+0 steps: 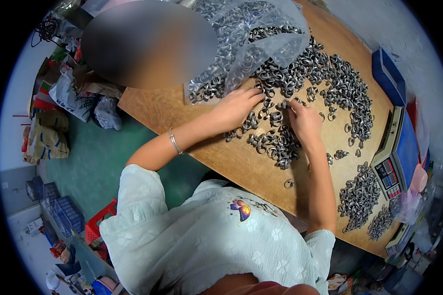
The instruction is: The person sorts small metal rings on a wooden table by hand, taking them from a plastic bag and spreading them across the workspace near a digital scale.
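Many small dark grey metal rings [280,147] lie loose on a brown wooden table [172,115]. My left hand [238,109] reaches in from the left, its fingers drawn together at the edge of the rings near the plastic bag; whatever is at its fingertips is too small to make out. Just to the right, my right hand [306,122] has thumb and fingers closed on a metal ring [283,105]. Loose rings lie between and below the two hands. A large clear plastic bag [241,66] of similar rings rests beyond my left hand.
A broad heap of rings [349,91] spreads to the far right. Two smaller piles [358,199] [380,223] sit near a digital scale [389,172]. A blue tray [389,76] stands at the right edge. Bags [49,135] and a red crate [101,223] stand left.
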The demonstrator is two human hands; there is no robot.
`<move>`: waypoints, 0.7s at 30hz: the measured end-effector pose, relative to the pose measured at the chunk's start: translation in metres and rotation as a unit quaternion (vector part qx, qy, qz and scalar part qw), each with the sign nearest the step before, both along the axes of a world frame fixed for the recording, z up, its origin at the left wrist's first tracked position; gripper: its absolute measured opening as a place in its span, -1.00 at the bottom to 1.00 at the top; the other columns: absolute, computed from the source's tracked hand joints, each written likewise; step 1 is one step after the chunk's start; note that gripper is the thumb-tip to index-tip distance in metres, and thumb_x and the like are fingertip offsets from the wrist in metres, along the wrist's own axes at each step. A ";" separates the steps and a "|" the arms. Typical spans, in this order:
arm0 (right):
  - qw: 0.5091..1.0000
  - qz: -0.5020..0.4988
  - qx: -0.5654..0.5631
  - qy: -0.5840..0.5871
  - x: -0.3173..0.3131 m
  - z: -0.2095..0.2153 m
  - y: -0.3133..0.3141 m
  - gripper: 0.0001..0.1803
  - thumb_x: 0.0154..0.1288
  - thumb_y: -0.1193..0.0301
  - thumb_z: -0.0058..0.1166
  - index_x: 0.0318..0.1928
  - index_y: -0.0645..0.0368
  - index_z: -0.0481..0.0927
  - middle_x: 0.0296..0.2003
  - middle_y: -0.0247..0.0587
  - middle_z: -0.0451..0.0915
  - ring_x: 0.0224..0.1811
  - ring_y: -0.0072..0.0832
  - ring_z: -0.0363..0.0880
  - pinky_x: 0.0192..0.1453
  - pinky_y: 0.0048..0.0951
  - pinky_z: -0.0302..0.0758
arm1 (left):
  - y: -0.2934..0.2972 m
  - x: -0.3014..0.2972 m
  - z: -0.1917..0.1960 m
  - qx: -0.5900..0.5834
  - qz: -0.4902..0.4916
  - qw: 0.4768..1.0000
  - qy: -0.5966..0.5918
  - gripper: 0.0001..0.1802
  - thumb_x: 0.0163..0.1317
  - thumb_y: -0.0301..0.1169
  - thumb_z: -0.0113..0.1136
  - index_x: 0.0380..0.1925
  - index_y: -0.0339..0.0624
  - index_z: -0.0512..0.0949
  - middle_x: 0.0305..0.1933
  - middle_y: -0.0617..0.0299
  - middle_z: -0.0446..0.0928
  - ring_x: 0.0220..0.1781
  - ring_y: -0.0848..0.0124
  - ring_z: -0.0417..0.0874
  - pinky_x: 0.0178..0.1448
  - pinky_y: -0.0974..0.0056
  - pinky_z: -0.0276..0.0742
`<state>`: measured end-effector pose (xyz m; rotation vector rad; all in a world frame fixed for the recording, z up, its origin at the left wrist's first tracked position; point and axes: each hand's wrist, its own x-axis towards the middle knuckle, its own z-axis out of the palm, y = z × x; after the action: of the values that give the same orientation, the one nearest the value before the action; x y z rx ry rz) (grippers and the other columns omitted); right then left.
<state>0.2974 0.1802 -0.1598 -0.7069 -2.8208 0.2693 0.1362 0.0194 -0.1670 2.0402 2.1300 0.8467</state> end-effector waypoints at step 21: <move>0.956 -0.006 -0.284 0.071 -0.021 0.009 -0.001 -0.84 0.10 0.43 0.15 -0.32 0.26 0.59 -0.68 -0.16 0.45 -0.65 -0.38 0.37 -0.51 -0.34 0.31 | -0.010 0.009 0.005 0.038 0.071 0.991 -0.104 -0.75 0.16 -0.51 0.09 -0.14 -0.28 0.43 -0.15 0.00 0.39 -0.07 0.05 0.45 0.00 0.14 0.40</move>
<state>0.2762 0.1795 -0.1506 -0.7683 -2.5992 1.1110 0.1449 0.0092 -0.1622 1.7577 2.1765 1.1234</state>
